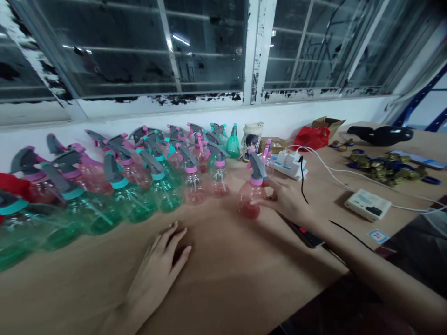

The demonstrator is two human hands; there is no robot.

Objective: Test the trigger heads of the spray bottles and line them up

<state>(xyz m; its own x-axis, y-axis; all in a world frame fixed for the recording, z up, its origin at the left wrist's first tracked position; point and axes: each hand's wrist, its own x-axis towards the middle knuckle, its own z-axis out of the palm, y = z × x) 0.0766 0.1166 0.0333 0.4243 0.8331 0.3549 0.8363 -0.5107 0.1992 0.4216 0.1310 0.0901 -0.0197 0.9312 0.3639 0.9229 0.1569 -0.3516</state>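
A pink spray bottle (249, 203) with a grey and pink trigger head stands upright on the wooden table (223, 279). My right hand (284, 197) reaches in from the right, its fingers wrapped round the bottle's side. My left hand (161, 263) rests low over the table, fingers stretched out, with nothing in it. Nearest to it is a green spray bottle (166, 195) in the front of a crowd of several green and pink spray bottles. A clear pink spray bottle (220, 179) stands left of the held one.
A white power strip (288, 164) with cables, a patterned cup (252, 137) and a red plastic bag (312, 137) lie towards the wall. Further right are a white box (367, 204), a pile of brass-coloured parts (379, 167) and a black object (382, 135). A phone (309, 237) lies beneath my right forearm.
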